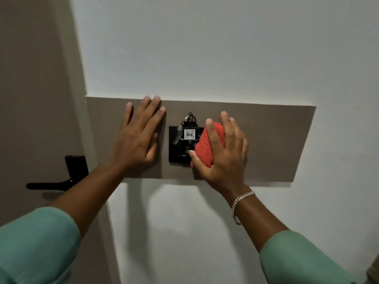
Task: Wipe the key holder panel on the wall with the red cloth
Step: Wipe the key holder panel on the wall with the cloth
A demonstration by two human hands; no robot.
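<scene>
A wide grey-brown panel is fixed to the white wall. At its middle sits a black key holder plate with a black key tag and keys in it. My right hand presses a bunched red cloth against the right side of the black plate, covering that part. My left hand lies flat with fingers spread on the panel, just left of the plate, holding nothing.
A black door handle sticks out from the brown door at the left. White wall surrounds the panel above, below and to the right. A silver bracelet is on my right wrist.
</scene>
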